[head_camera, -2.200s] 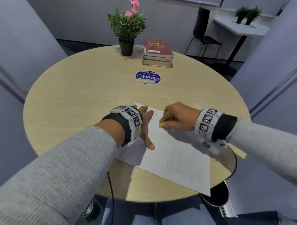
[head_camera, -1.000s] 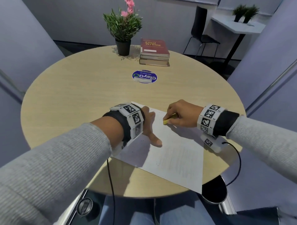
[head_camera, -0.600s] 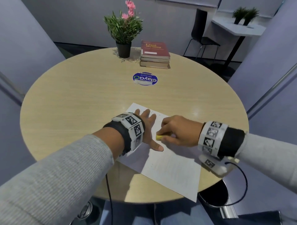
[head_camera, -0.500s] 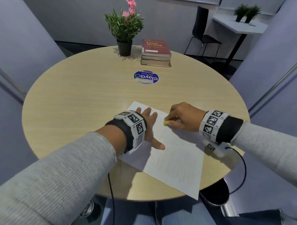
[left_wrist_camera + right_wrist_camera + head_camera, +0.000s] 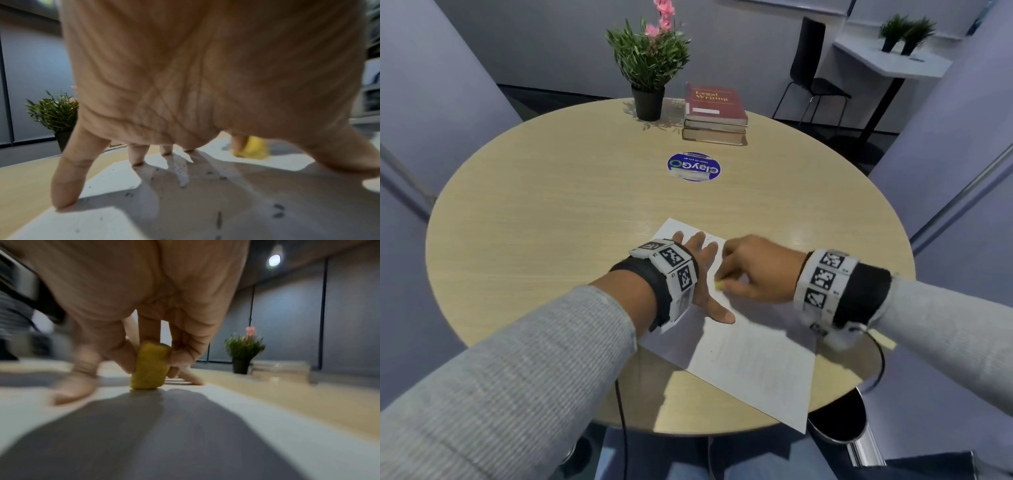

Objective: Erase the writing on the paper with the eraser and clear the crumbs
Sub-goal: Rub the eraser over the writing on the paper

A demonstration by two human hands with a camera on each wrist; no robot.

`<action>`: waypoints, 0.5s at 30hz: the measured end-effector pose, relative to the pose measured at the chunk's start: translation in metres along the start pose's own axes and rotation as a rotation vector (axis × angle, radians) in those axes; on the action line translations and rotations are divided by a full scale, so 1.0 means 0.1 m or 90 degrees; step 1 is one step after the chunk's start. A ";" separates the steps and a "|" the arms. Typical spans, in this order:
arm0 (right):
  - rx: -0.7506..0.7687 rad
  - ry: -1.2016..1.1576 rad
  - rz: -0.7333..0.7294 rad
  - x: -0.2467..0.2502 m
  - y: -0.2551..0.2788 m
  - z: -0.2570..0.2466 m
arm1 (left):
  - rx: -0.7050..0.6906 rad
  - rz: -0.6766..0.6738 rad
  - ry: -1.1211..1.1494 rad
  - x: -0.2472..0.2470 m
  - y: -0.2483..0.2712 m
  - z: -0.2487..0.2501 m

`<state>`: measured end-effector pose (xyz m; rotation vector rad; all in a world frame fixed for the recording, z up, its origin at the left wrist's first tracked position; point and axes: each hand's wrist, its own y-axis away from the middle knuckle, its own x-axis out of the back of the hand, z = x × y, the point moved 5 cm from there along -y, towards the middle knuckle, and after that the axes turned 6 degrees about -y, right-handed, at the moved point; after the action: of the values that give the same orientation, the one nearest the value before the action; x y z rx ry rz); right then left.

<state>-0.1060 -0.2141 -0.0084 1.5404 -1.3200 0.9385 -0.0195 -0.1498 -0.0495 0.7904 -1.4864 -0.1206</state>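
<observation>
Eraser: a small yellow block (image 5: 149, 368), stood on end with its lower end touching the paper, in the upper half of the sheet, just right of the left hand's thumb side.
Right hand: (image 5: 756, 269) fingers curled down round the eraser, thumb on one side and fingertips (image 5: 179, 356) on the other, pinching it; blurred in the head and wrist views.
Paper: a white sheet (image 5: 753, 356) lying flat and skewed on the near part of the table, its near right corner hanging over the table edge; faint grey pencil lines show on the lower half.
Crumbs: dark specks and short rolls (image 5: 278, 211) scattered on the paper under and around the left palm.
Left hand: (image 5: 698, 270) spread flat with straight fingers, tips pressed on the upper left part of the paper, thumb pointing toward the near edge; it holds nothing.
Table: round, light wood (image 5: 544, 212).
Sticker: a blue round label (image 5: 694, 167) on the table beyond the paper, well apart from it.
Books: a stack (image 5: 715, 114) at the far edge, the red top one titled "Legal Writing".
Plant: green with pink flowers in a black pot (image 5: 649, 68), just left of the books.
Sleeves: grey knit on both arms, with marker-printed bands at the wrists.
</observation>
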 end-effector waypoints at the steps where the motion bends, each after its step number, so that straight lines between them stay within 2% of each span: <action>1: 0.017 -0.014 -0.026 -0.04 0.01 -0.07 | -0.001 0.004 -0.001 0.00 0.00 0.00; 2: -0.001 -0.022 -0.028 0.00 -0.01 -0.04 | -0.002 0.007 0.000 0.00 0.00 0.00; 5: -0.106 0.010 0.068 0.25 -0.10 0.31 | -0.001 0.008 0.010 -0.01 0.00 0.00; 7: -0.085 0.046 0.063 0.23 -0.11 0.30 | -0.002 0.013 0.010 -0.02 0.00 -0.01; 9: 0.016 0.036 -0.004 0.06 -0.05 -0.02 | -0.007 0.018 0.014 -0.03 0.00 -0.01; 11: 0.054 0.009 -0.060 -0.04 0.03 -0.17 | -0.012 0.024 0.014 -0.03 -0.01 -0.02; 15: -0.054 0.012 0.033 0.22 -0.01 0.22 | -0.003 -0.001 0.014 -0.07 -0.05 -0.03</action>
<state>-0.1012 -0.2421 0.0047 1.4348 -1.3747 0.9156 -0.0161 -0.1487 -0.0579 0.7871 -1.4650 -0.1163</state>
